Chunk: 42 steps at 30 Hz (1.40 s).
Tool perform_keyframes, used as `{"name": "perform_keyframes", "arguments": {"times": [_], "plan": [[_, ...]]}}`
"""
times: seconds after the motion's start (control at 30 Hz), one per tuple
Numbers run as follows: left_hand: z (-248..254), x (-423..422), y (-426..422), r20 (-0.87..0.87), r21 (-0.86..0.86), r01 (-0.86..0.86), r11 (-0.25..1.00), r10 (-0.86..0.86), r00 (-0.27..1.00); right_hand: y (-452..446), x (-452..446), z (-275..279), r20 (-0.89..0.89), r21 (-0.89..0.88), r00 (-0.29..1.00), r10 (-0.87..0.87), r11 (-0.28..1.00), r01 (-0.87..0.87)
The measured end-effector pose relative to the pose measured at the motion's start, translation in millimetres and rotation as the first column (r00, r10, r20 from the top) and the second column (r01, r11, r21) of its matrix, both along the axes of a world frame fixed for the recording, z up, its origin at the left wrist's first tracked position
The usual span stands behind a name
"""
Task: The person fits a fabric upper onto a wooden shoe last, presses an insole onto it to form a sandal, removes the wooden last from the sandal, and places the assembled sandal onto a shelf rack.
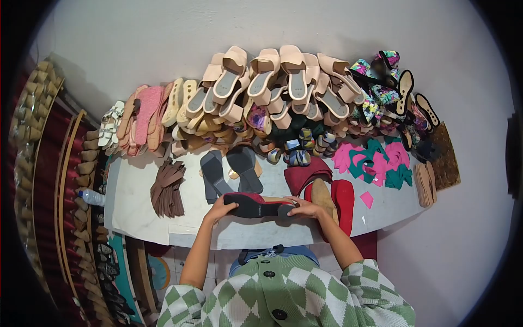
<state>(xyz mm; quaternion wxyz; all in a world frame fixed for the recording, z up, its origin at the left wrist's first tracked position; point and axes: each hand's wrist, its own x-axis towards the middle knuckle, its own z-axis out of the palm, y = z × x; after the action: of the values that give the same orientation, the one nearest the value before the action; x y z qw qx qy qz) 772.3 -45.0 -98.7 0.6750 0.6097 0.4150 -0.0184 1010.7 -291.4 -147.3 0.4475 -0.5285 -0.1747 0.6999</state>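
Note:
A red shoe with a black sole (pixel 253 209) is held level over the front of the table, its underside towards me. My left hand (pixel 220 209) grips the wider toe end. At the other end, my right hand (pixel 305 208) is closed around the heel part. Right behind the shoe lie two black soles (pixel 243 166). To the right of my right hand are a tan shoe last (pixel 324 199), a bright red sole-shaped piece (pixel 344 200) and folded dark red material (pixel 305 175).
Beige heeled sandals (pixel 294 76) are piled along the back wall. Brown strips (pixel 169 189) lie on the table (pixel 136 210) at left, pink and teal scraps (pixel 376 161) at right. Shelves of shoe lasts (pixel 84 218) stand at left, near a plastic bottle (pixel 92 197).

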Motion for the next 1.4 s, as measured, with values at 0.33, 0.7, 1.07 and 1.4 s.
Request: {"name": "perform_keyframes", "arguments": {"times": [0.33,0.7,1.07,1.4], "plan": [[-64.6,-43.7,-26.2,0.435,0.413,-0.043,0.91,-0.156,0.887,7.6,-21.6,23.5,0.911,0.301,0.375,-0.17,0.897,-0.324],[-55.1,-21.2,-31.1,0.204,0.863,0.047,0.503,-0.432,0.878,-11.5,-30.2,-25.8,0.92,0.37,0.003,-0.392,0.865,-0.338],[-43.0,-29.6,-30.3,0.087,0.849,0.21,0.485,-0.52,0.85,-19.3,-36.1,-13.8,0.888,0.423,0.041,-0.457,0.782,-0.458],[-49.1,-37.4,-42.7,0.038,0.851,0.215,0.48,-0.463,0.886,-40.7,-56.7,-3.6,0.899,0.399,0.027,-0.437,0.792,-0.463]]}}
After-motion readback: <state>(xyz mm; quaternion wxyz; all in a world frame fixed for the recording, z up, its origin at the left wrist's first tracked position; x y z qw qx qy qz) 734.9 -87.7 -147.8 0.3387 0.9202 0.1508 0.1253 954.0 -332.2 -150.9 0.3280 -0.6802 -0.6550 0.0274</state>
